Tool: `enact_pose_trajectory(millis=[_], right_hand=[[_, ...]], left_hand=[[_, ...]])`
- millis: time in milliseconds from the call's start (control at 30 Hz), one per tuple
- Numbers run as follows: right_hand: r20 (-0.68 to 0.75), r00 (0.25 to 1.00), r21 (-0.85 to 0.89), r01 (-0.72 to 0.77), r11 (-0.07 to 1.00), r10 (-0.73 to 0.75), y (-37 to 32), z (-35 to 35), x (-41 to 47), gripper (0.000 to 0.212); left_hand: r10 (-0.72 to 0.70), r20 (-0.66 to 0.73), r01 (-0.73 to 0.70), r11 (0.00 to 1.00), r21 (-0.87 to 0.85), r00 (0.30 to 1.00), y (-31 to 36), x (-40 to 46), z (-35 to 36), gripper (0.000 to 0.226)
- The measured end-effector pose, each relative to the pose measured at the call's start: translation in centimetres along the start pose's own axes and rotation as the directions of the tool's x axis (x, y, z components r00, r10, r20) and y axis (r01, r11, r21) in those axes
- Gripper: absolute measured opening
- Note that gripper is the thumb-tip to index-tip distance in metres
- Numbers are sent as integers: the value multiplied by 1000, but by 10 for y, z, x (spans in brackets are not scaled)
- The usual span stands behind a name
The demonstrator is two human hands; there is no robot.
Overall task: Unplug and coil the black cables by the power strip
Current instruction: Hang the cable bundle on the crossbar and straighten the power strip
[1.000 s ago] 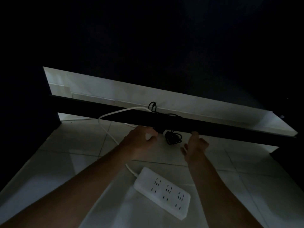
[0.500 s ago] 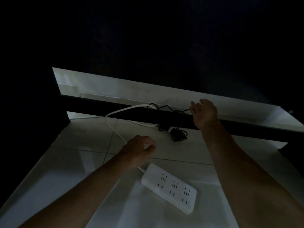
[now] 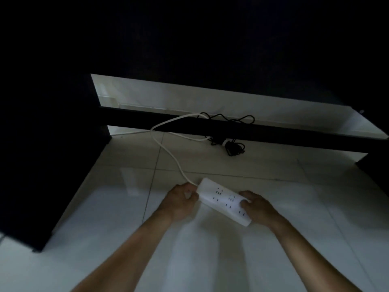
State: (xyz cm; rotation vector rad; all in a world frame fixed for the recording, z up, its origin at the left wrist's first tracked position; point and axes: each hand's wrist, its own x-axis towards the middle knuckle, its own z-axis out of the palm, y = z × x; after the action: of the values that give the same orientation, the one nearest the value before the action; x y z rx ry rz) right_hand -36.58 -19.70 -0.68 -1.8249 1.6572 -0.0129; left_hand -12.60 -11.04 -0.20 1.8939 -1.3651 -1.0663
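Observation:
A white power strip (image 3: 223, 201) lies on the pale tiled floor with no plugs in its sockets. My left hand (image 3: 181, 200) grips its cord end and my right hand (image 3: 255, 205) grips its other end. Its white cord (image 3: 168, 152) loops away toward a dark crossbar. A small bundle of black cable (image 3: 233, 147) lies on the floor under that bar, well beyond both hands. More black cable (image 3: 229, 118) snakes along the top of the bar.
A dark horizontal crossbar (image 3: 294, 133) spans the view above the floor. A dark panel (image 3: 48, 165) stands at the left. A white wall (image 3: 168, 98) shows behind the bar. The scene is dim.
Both hands have pulled back from the bar and the black cables. They now hold the power strip, which has shifted and turned slightly.

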Motion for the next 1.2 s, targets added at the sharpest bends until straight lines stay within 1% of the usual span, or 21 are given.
enact_pose_trajectory(millis=[67, 133, 200, 267, 300, 367, 400, 433, 500, 533, 567, 600, 633, 700, 800, 867, 933, 1033, 1100, 1200], right_hand=[[-52, 999, 9, 14, 1000, -14, 7, 17, -21, 45], [-61, 995, 3, 76, 997, -76, 8, 33, -37, 55], [-22, 985, 45, 170, 984, -169, -1, 53, -57, 63], [9, 954, 79, 299, 951, -300, -7, 76, -70, 68], [10, 929, 60, 368, 928, -369, -16, 90, -79, 70], [-55, 897, -15, 439, 899, -439, -28, 113, -87, 64], [-105, 877, -27, 468, 883, -468, -37, 123, -89, 59], [-124, 864, -45, 487, 872, -489, -52, 132, -94, 55], [-124, 847, -84, 510, 856, -517, -73, 142, -96, 40], [-122, 835, -147, 519, 842, -536, -84, 147, -96, 34], [-130, 817, -150, 544, 826, -562, -95, 150, -95, 33], [-82, 800, -63, 591, 804, -595, -107, 154, -95, 36], [-66, 794, -50, 602, 797, -604, -120, 160, -96, 41], [-82, 797, -27, 599, 800, -599, -143, 174, -96, 45], [-80, 775, -58, 625, 779, -627, -179, 199, -95, 46], [-55, 765, -95, 635, 766, -641, -199, 209, -92, 46], [-60, 769, -120, 627, 770, -636, -221, 222, -86, 46], [-17, 796, -167, 594, 787, -605, -251, 233, -75, 47], [0, 811, -163, 577, 801, -584, -265, 239, -67, 47], [9, 819, -129, 571, 811, -574, -279, 248, -59, 46]], left_hand=[[-66, -3, 66, 998, 19, 998, -14, -22, 14, 41], [-111, -14, 112, 982, 149, 994, -26, -40, 30, 52], [-122, -77, 139, 948, 285, 990, -36, -58, 41, 56], [-91, -157, 139, 933, 332, 983, -42, -70, 47, 57], [-79, -205, 146, 930, 338, 976, -48, -78, 44, 55], [-64, -294, 160, 936, 313, 954, -58, -87, 37, 49], [-69, -323, 170, 940, 294, 944, -63, -91, 32, 44], [-85, -341, 185, 944, 272, 936, -70, -96, 24, 40], [-106, -352, 201, 948, 246, 930, -77, -101, 12, 38], [-119, -356, 212, 949, 233, 927, -83, -104, 5, 39], [-137, -368, 225, 952, 207, 920, -87, -107, -3, 39], [-156, -387, 239, 955, 176, 909, -93, -110, -11, 39], [-182, -402, 256, 957, 137, 897, -98, -113, -19, 38], [-238, -438, 281, 959, 36, 867, -110, -119, -38, 37], [-305, -460, 278, 952, -126, 834, -130, -125, -66, 38], [-340, -450, 283, 940, -192, 826, -140, -127, -81, 37], [-375, -448, 319, 927, -198, 812, -150, -129, -96, 39], [-395, -483, 340, 919, -201, 782, -155, -131, -108, 42], [-379, -491, 328, 925, -190, 784, -158, -131, -111, 36], [-377, -459, 338, 926, -168, 805, -160, -129, -114, 29]])
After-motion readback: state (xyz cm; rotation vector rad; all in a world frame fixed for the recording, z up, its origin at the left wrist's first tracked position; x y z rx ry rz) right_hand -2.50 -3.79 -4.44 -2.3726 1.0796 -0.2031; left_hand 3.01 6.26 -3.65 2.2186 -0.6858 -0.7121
